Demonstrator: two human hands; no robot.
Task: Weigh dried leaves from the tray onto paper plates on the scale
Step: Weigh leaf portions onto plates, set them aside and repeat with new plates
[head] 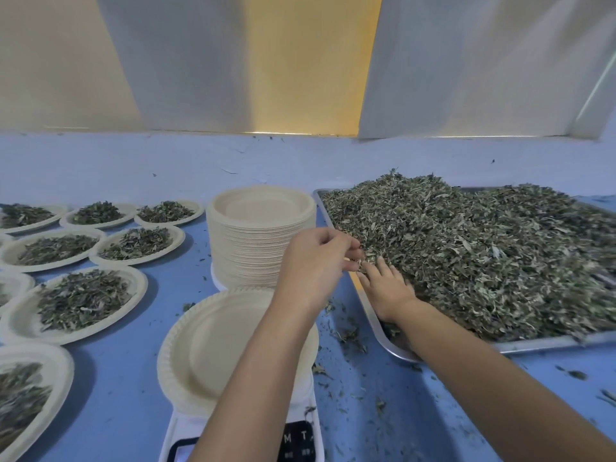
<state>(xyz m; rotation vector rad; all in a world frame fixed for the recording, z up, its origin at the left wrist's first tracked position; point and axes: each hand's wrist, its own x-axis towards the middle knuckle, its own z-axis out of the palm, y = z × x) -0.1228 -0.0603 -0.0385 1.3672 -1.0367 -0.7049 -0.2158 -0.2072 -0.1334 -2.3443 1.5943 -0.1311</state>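
The blue table (pixel 133 378) shows us a job well under way but, by our reckoning, far from finished. The biggest thing on it, the metal tray (pixel 540 343) from 3 to 4 o'clock, is heaped nearly rim to rim with dried leaves (pixel 483 255), so most of the stock remains to be portioned.

Next in size, a tall stack of paper plates (pixel 253 248) stands at the centre, just left of the tray's near corner; we judge that many portions are still planned.

At 6 to 7 o'clock one paper plate (pixel 226 348) sits on the scale (pixel 296 440) and holds nothing, so this portion has not begun. The scale's readout is hidden under the left forearm.

From 7 to 9 o'clock lie the filled plates (pixel 23 323). We count at least seven, each with a low mound of leaves, set close together with some rims touching.

Both hands work at the tray's left edge, near 4 o'clock of the stack. The left hand (pixel 313 261) has its fingers curled, pinching a small tuft of leaves. The right hand (pixel 386 290) lies flat, palm down, with straight fingers pushed into the foot of the heap.

Loose crumbs (pixel 350 338) dot the table between scale and tray.
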